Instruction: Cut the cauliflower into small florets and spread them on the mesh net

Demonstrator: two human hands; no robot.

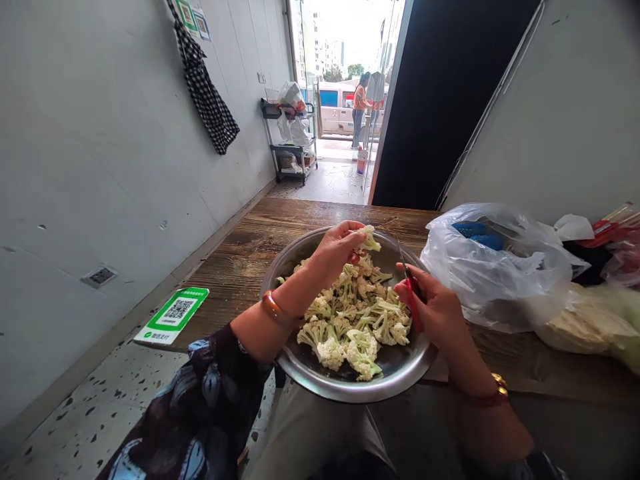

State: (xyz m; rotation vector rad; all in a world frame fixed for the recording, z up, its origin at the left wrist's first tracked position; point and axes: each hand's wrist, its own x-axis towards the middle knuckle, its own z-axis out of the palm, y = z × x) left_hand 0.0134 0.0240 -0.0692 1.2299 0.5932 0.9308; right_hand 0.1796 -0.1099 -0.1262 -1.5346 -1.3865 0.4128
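Observation:
A wide metal bowl (pixel 350 395) full of cut cauliflower florets (pixel 345 310) sits at the table's near edge, above my lap. Over its far side, my left hand (pixel 343 243) pinches one cauliflower floret (pixel 369 239) between thumb and fingers. My right hand (pixel 433 303) is closed around a small knife with a red handle (pixel 414 303), at the bowl's right rim. Its thin blade points up and away from me, a short distance right of the held floret.
On the wooden table (pixel 235 267), a green QR-code card (pixel 175 313) lies at left. A clear plastic bag (pixel 495 267) with blue items stands at right, beside a bagged pale vegetable (pixel 585 320). Beyond are a cart (pixel 290 147) and a person (pixel 359 107) near the doorway.

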